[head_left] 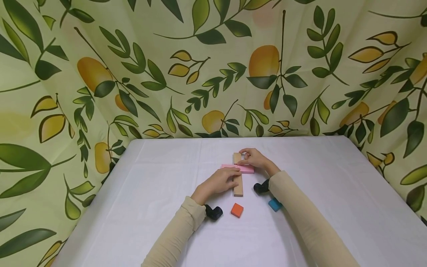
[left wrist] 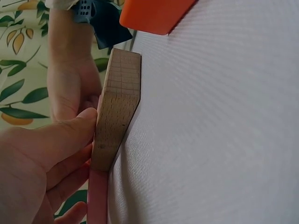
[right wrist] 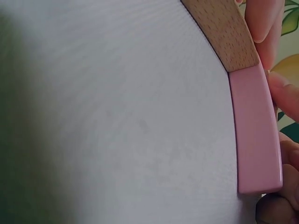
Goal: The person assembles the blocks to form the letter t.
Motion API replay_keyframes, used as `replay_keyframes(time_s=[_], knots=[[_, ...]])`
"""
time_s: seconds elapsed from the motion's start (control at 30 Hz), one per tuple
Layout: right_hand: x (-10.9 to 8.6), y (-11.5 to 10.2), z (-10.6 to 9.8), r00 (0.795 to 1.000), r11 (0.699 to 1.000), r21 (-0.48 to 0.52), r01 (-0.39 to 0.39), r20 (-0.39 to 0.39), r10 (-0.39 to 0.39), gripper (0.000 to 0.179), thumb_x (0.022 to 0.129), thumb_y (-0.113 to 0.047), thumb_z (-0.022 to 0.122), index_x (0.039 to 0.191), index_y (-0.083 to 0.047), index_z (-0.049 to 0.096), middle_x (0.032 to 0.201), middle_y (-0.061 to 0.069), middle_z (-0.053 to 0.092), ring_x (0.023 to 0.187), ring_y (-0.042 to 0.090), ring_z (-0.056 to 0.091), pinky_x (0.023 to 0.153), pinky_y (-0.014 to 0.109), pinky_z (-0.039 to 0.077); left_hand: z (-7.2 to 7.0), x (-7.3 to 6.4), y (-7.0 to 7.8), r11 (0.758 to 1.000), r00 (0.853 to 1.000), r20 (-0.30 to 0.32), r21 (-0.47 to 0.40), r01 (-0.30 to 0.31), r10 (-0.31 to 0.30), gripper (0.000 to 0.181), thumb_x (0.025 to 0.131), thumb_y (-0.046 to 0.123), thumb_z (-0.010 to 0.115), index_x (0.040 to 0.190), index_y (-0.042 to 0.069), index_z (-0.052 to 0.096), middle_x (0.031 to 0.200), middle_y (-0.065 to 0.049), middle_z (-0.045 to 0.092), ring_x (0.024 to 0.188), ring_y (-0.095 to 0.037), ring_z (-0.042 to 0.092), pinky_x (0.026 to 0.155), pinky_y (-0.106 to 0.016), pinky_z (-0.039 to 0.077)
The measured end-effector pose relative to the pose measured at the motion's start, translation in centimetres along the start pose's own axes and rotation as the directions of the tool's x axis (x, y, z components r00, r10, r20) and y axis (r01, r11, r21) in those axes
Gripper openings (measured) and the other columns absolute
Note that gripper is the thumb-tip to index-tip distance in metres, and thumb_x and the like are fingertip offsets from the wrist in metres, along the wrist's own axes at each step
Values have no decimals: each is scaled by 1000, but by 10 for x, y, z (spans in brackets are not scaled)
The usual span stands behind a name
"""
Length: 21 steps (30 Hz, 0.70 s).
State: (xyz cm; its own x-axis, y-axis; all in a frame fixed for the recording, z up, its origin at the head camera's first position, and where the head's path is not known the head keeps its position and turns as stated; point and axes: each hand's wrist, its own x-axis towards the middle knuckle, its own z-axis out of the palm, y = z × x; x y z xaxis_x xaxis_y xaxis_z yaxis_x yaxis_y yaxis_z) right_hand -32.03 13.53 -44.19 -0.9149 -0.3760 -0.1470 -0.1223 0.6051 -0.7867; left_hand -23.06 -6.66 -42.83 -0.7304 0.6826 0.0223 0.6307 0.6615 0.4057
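Two plain wooden blocks lie in line on the table, one on each side of a pink block set crosswise. My left hand rests over the join, its thumb on the near wooden block and fingertips at the pink block. In the left wrist view that thumb touches the wooden block's upper face. My right hand holds the far wooden block between thumb and bent fingers. The right wrist view shows the pink block against the near wooden block's end; the far block is mostly hidden there.
Closer to me lie an orange block and a blue block, the blue one beside my right sleeve. Black wrist cameras hang below both wrists. A white cloth covers the table; a leaf-and-fruit patterned curtain stands behind it.
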Motion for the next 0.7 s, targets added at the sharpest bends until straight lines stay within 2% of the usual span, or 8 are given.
replay_keyframes(time_s=[0.4,0.7], knots=[[-2,-1,0,1000,1000,-20,-3,-17,3,60,82,-23,75,132,4,53,68,-1,43,61,12,38,52,20,28,1,0,-2,1000,1000,-17,1,-18,18,40,95,22,60,133,7,58,145,-9,53,137,-23,48,117,-40,38],[-5,-3,0,1000,999,-39,-9,-21,8,55,85,-21,70,133,2,53,71,0,44,63,12,39,52,20,29,0,-2,-1,999,1000,-14,-49,-16,16,41,96,21,59,133,6,57,145,-10,52,138,-25,47,117,-42,37]])
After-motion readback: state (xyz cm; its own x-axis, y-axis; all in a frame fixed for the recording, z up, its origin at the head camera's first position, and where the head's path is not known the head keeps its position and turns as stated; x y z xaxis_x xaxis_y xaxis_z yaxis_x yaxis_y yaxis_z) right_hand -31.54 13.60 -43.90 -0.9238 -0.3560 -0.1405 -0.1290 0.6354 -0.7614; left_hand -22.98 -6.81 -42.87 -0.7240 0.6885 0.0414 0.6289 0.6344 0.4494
